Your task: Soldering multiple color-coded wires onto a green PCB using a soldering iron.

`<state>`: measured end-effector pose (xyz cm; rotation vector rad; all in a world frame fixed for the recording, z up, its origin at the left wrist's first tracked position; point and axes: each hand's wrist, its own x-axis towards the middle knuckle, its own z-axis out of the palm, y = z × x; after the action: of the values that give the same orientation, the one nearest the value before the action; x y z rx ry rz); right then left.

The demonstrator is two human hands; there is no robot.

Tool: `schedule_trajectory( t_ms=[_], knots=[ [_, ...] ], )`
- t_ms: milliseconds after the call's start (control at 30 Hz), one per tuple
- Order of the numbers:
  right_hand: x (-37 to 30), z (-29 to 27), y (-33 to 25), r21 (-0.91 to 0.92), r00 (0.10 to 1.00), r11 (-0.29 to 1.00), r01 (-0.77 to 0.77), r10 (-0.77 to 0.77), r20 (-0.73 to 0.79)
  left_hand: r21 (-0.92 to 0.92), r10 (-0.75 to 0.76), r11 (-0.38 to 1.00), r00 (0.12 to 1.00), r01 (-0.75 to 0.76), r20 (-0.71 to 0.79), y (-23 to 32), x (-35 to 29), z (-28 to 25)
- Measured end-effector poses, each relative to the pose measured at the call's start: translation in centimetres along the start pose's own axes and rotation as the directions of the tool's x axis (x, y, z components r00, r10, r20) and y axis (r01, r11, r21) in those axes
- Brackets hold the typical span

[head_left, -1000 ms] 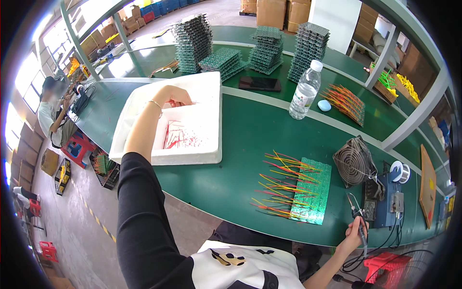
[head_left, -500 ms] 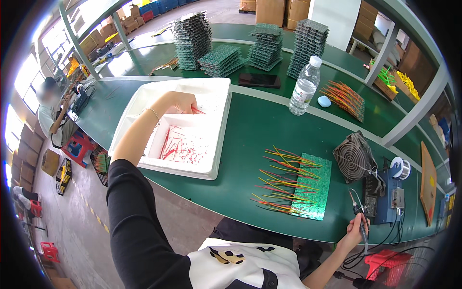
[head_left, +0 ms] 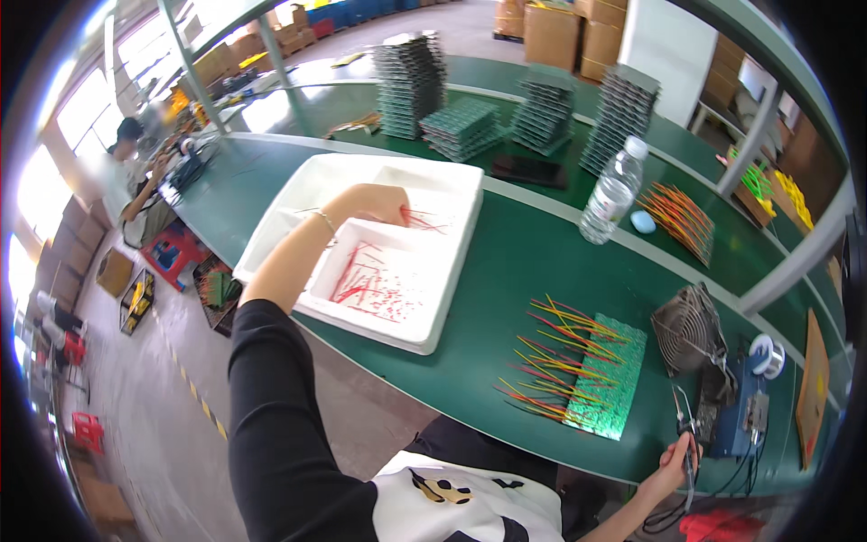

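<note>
My left hand (head_left: 377,202) reaches into the upper compartment of a white foam tray (head_left: 423,331). Its fingers are closed on some thin red wires (head_left: 424,220), which stick out to the right of the fingertips. More red wires and small red bits lie in the lower compartment. At the lower right, my right hand (head_left: 674,459) grips a soldering iron (head_left: 686,428), its bent tip pointing up. Between the hands lies a green circuit board panel (head_left: 612,390) on the green table, with red and yellow wires (head_left: 555,361) fanning out from its left side.
Right of the panel stand a round-grilled fan (head_left: 686,327), a blue soldering station (head_left: 748,397) and a solder spool (head_left: 768,357). Behind are a water bottle (head_left: 614,191), a dark phone (head_left: 529,172) and stacked boards (head_left: 411,86). A person (head_left: 135,185) sits at the far left.
The view has shifted, so everything sits further right and a little lower. My left hand has lifted slightly, with red wires now showing past its fingers. The right hand still holds the soldering iron.
</note>
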<state>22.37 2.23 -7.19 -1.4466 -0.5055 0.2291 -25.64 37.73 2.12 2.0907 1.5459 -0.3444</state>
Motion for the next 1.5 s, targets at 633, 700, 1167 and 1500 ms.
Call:
schedule_trajectory(
  t_ms=[633, 700, 1167, 1500],
  knots=[
    [-1.3, 0.8, -3.4, -0.301, 0.994, 0.954, 0.000, 0.032, 0.102, -0.132, 0.056, 0.980, 0.847, -0.147, -0.528, -8.8, 3.4, -3.2],
    [-1.5, 1.6, -3.5, -0.235, 0.988, 0.972, -0.003, 0.040, 0.151, -0.142, 0.076, 0.971, 0.810, -0.193, -0.582, -8.6, 1.8, -3.6],
    [0.8, 0.8, -1.5, 0.090, 0.966, 0.988, 0.126, -0.143, 0.218, -0.285, 0.447, 0.501, 0.526, -0.817, -0.724, 16.0, -9.9, 3.2],
    [1.0, 0.7, -0.4, 0.134, 0.984, 0.991, -0.003, -0.021, 0.177, -0.237, 0.348, 0.539, 0.470, -0.808, -0.811, 22.9, -2.5, 12.5]
  ],
)
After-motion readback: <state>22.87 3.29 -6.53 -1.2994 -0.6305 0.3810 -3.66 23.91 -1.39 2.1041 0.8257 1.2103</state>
